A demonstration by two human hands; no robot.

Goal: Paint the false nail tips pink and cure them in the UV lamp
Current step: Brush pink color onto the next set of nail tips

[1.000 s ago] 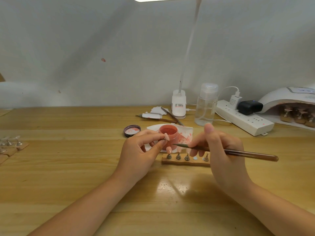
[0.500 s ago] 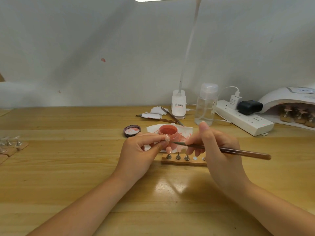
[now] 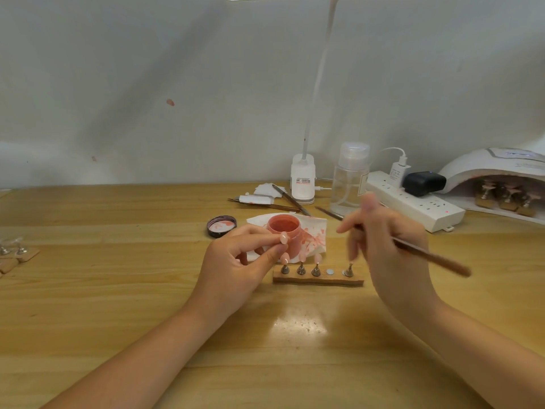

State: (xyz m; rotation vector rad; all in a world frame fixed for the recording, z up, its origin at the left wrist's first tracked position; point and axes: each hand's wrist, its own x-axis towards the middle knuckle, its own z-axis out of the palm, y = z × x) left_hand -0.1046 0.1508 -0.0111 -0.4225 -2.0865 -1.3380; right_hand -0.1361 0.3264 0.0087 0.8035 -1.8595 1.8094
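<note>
— Where's the nail tip (image 3: 283,238) you're painting?

— Pinched in your left hand (image 3: 240,262) between thumb and forefinger, just in front of the open paint pot (image 3: 284,234), near the middle of the worktop (image 3: 118,290).

— And the brush (image 3: 413,249)?

— Your right hand (image 3: 386,246) grips it, handle slanting toward the right edge, bristles toward the back and apart from the tip.

— So the next stroke?

— Probably swing the bristles left to the tip; the wooden stand (image 3: 318,280) sits just below, the curing lamp (image 3: 498,184) at the back right corner.
</note>
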